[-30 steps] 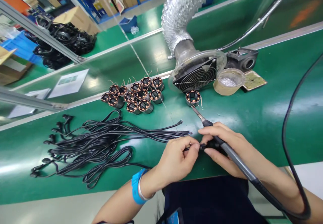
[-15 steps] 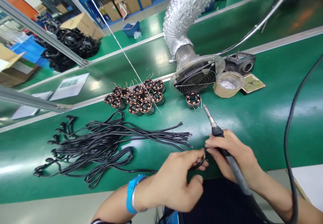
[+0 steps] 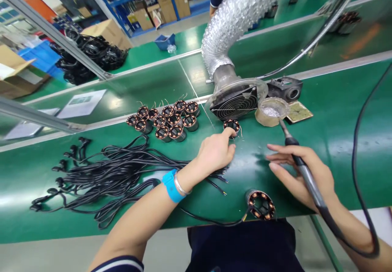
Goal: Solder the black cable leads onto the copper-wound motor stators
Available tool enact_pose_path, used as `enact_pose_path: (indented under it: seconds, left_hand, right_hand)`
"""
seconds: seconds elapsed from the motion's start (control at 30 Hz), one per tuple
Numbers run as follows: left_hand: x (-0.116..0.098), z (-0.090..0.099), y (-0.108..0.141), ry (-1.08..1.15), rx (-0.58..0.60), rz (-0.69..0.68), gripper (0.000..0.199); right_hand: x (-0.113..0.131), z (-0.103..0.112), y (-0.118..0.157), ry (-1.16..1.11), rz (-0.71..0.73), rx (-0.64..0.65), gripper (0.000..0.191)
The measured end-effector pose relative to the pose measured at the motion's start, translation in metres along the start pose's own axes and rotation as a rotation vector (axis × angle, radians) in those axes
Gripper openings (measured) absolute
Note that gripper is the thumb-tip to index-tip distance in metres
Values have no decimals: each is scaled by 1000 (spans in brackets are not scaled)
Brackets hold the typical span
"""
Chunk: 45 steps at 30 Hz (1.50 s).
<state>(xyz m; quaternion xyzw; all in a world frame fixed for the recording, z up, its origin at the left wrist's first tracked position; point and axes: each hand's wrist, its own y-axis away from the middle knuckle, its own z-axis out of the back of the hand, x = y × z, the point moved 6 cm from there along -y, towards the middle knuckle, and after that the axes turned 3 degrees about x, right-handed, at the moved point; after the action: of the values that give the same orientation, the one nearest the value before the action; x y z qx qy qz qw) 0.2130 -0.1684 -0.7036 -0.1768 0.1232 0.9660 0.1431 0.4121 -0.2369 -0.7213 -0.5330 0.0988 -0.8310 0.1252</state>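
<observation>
- The left hand (image 3: 216, 151), which is seen at a black cable end close to the right hand (image 3: 306, 170) half a second earlier, is now stretched out to a copper-wound, dark ring-shaped stator (image 3: 235, 125) in front of a round black fan grille (image 3: 235, 104).
- That stator is touched by the left fingers; whether it is gripped cannot be told.
- A slim dark-handled soldering iron (image 3: 309, 182) is held in the right fingers, as before, with the thumb and forefinger parted ahead of the handle.
- The iron's tip, pointed past the single stator earlier, is now brought to the rim of a round tan tub (image 3: 266, 119).
- A second copper-wound stator (image 3: 261, 195) is now seen tilted at the near edge of the green bench (image 3: 330, 153), where none is seen half a second ago; a thin black cable (image 3: 214, 223) is led to its rim, ending in coloured wires.
- Silvery, crumpled-looking material is contained in the tub.
- A yellowish-green pad (image 3: 298, 111) is held in a shallow square frame just beside the tub.
- On the far bench, clear plastic (image 3: 172, 49) is seen at the side of a small blue bin (image 3: 165, 42); the bin's contents cannot be made out.
</observation>
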Motion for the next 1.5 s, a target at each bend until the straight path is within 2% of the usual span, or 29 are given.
enact_pose_path:
  seconds: [0.13,0.2,0.27,0.33,0.4,0.47,0.53,0.63,0.7,0.83,0.97,1.03,1.1,1.2,1.27,1.37,1.5]
  left_hand:
    - [5,-3,-6,15,-31,60,58]
    - [7,-6,-10,61,-17,30,51]
    - [4,-10,-10,181,46,-114,41]
    - [-4,-10,-4,317,99,-301,46]
    - [-7,-7,4,378,107,-357,50]
    - [0,-5,12,395,96,-252,40]
    - [8,-9,19,434,145,-131,24]
    - [20,-19,29,523,248,-34,28]
    - [25,-23,31,626,268,20,28]
    - [18,-29,21,1000,294,78,22]
    - [7,-37,14,1285,353,226,25]
    - [7,-35,20,1243,329,213,30]
    - [11,-29,31,1007,275,137,33]
    - [19,-22,50,611,220,64,22]
    - [21,-19,56,528,188,60,23]
    - [17,-20,50,671,172,103,27]
    - [5,-30,31,1113,236,215,34]
  right_hand:
    - [-10,4,-18,68,-40,41,32]
    - [-12,3,-20,64,-28,13,33]
    - [-10,0,-19,91,13,6,36]
    - [-8,-8,-17,139,70,68,44]
    - [-4,-17,-15,157,126,176,52]
    - [-1,-26,-14,137,162,263,53]
    - [2,-31,-14,126,175,295,50]
    - [5,-34,-15,153,181,291,48]
    - [6,-34,-14,163,179,287,48]
    - [5,-33,-11,151,164,298,48]
    - [5,-33,-10,148,180,282,46]
    - [5,-34,-10,145,194,274,45]
    - [5,-35,-9,138,203,275,44]
    - [5,-36,-9,126,212,274,44]
    - [5,-36,-8,124,222,268,43]
    - [5,-36,-8,125,237,268,43]
    - [7,-34,-8,148,256,270,43]
